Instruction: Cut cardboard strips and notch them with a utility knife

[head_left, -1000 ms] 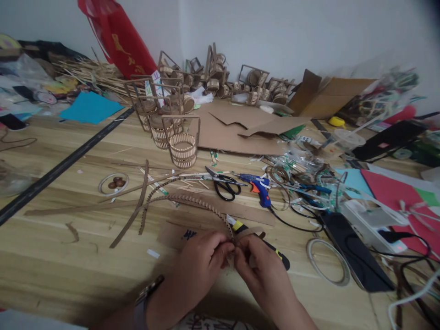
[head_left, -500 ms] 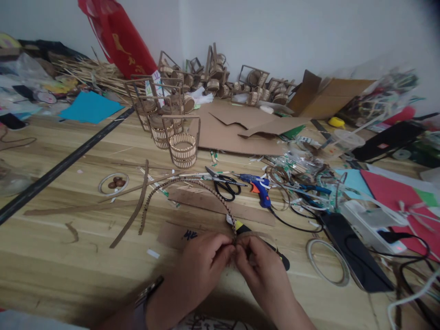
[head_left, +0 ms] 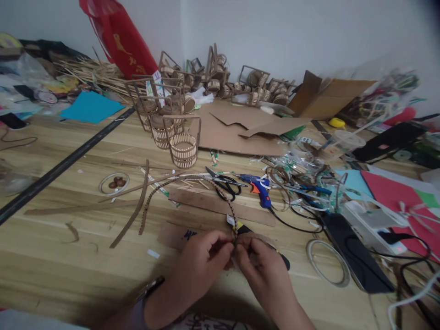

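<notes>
My left hand [head_left: 202, 259] and my right hand [head_left: 263, 270] meet low in the middle of the view, fingers pinched together on the near end of a long corrugated cardboard strip [head_left: 192, 179]. The strip arches up from the hands and curves left down to the wooden table [head_left: 68, 256]. A yellow and black utility knife [head_left: 244, 228] lies just behind my right hand. A flat brown cardboard strip [head_left: 220, 206] rests beyond it.
Black scissors [head_left: 223, 183] and a blue glue gun [head_left: 259, 188] lie behind the hands. Small cardboard baskets [head_left: 184, 149] stand further back. Tape rings [head_left: 328, 261], a black phone [head_left: 354, 250], cables and coloured paper [head_left: 398, 192] crowd the right. A red bag [head_left: 118, 39] leans against the wall.
The corrugated strip has risen from lying nearly flat into a higher arch as my fingers worked its end; both hands stayed in place.
</notes>
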A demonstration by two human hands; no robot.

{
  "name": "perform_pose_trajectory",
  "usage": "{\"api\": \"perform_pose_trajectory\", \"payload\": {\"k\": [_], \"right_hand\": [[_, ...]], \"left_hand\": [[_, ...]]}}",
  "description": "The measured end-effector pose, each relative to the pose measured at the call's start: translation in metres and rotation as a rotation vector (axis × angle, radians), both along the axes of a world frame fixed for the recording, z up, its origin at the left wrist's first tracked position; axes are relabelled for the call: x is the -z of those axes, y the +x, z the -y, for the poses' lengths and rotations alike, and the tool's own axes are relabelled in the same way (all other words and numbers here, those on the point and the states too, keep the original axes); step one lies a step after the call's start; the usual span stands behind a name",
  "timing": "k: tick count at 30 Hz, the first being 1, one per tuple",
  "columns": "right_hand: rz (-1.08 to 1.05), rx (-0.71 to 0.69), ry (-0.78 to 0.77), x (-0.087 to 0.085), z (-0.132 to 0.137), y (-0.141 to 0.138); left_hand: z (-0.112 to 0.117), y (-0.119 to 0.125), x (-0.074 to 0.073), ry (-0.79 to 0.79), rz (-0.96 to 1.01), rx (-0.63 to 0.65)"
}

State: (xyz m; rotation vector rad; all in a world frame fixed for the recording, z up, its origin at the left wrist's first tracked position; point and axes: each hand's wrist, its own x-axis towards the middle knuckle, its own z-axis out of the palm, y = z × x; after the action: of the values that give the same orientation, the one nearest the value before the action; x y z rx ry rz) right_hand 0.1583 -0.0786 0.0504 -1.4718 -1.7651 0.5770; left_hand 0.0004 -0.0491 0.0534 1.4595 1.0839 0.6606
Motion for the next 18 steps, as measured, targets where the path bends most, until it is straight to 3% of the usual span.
{"api": "perform_pose_trajectory", "payload": {"k": [5, 11, 18], "right_hand": [[0.018, 0.030, 0.060, 0.0023, 0.0020, 0.0014], [0.118, 0.009, 0.288, -0.0022, 0.0022, 0.0018], [0.090, -0.003, 0.225, -0.0068, 0.0006, 0.0054]], "left_hand": [[-0.0047, 0.0020, -0.0009, -0.288, 0.235, -0.011], [-0.0086, 0.0025, -0.0011, -0.366, 0.345, -0.070], [-0.0091, -0.0005, -0.0009, -0.412, 0.450, -0.038]]}}
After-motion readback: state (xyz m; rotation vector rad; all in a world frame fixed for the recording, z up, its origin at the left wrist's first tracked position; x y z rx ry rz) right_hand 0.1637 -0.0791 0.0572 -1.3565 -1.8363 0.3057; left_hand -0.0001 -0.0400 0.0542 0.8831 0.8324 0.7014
